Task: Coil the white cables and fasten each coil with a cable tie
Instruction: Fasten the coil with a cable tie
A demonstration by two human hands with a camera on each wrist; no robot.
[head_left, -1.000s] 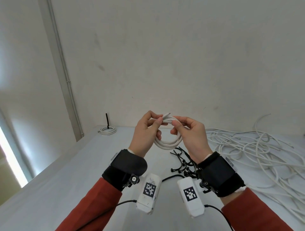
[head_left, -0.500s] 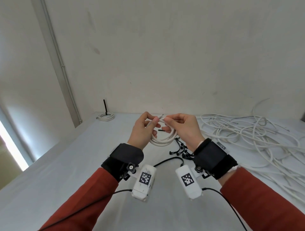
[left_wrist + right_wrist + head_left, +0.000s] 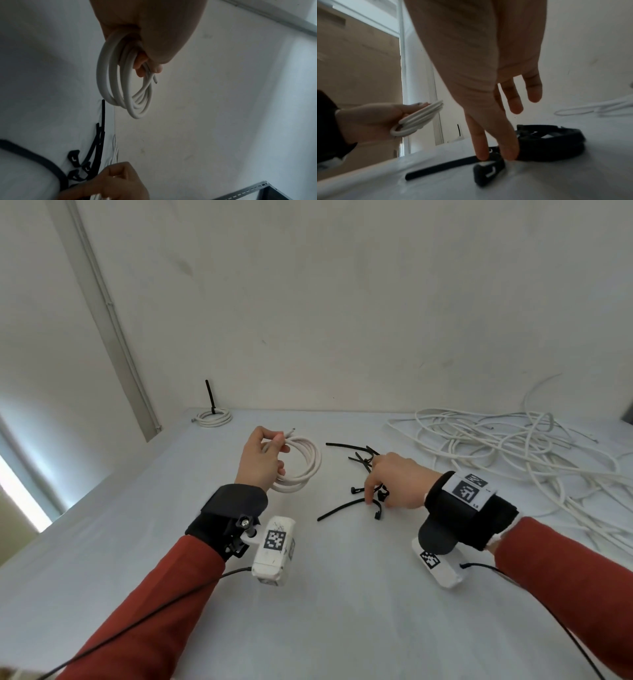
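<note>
On my feed the left hand [image 3: 261, 462] is raised above the desk [image 3: 342, 618], left of its middle, and it holds the white cable coil [image 3: 303, 465]. The fingers are curled through the loops and the thumb is clamped on top. The coil has several turns, hangs clear of the surface, and one cut end pokes out just past the thumb. From the left wrist camera I see the loops dangling below the closed fingers.

The right hand [image 3: 397, 486] is low over the middle of the desk, palm down. Its fingers [image 3: 482, 152] are stretched out, not curled. Thumb and forefinger come down close together, their tips touching a black cable tie [image 3: 339, 509] just behind its head, while the other fingers stay straight and apart above it. That tie lies flat on the desk, its tail pointing toward the left edge.

Just beyond the right hand, toward the far edge, I see a loose heap of black ties [image 3: 363, 457], some crossing each other. A tangle of uncoiled white cables [image 3: 507, 446] spreads along the right side of the desk up to the far right corner, well apart from the held coil. In the far left corner sits a tied coil [image 3: 213, 417], the tail of its black tie standing upright.
</note>
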